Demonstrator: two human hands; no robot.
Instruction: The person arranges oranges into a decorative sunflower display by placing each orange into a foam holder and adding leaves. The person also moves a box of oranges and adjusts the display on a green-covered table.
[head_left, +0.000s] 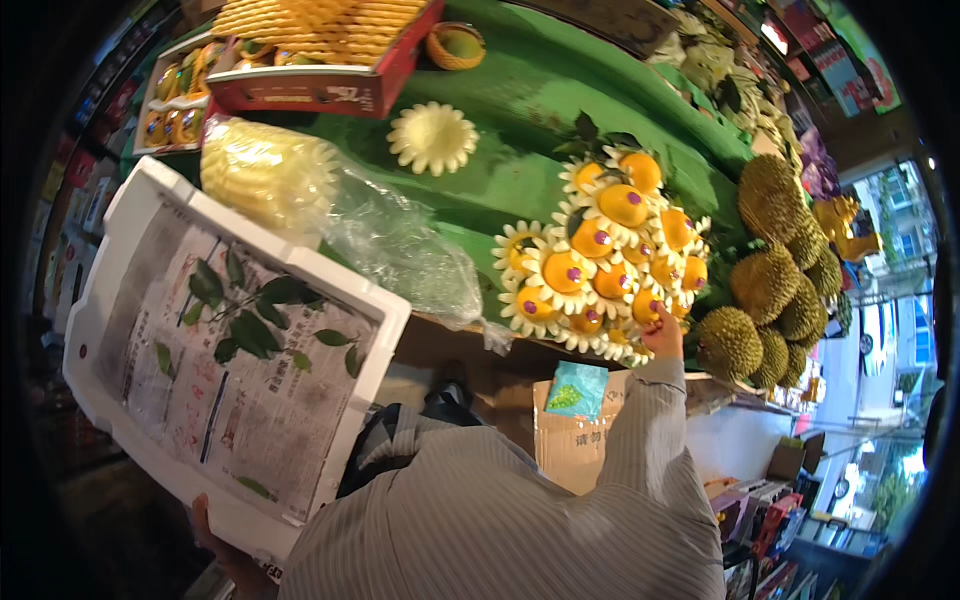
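Note:
My left hand (214, 540) grips the near edge of a white foam box (105, 409), its thumb over the rim. Newspaper (247, 427) lines the box, and a sprig of green leaves (255, 334) lies on it among several loose leaves. At the front right of the fruit pile, my right hand (664, 337) has its fingertips against an orange (646, 306) with a purple sticker. Whether the fingers grip that fruit I cannot tell. The other oranges (622, 205) sit in pale, flower-shaped foam cups, heaped on green cloth (517, 150).
A plastic bag of stacked foam cups (262, 176) lies behind the box. One loose foam cup (433, 139) rests farther back. Durians (765, 285) are piled at the right. A red fruit carton (300, 94) stands at the back left; a cardboard box (566, 442) is below the counter.

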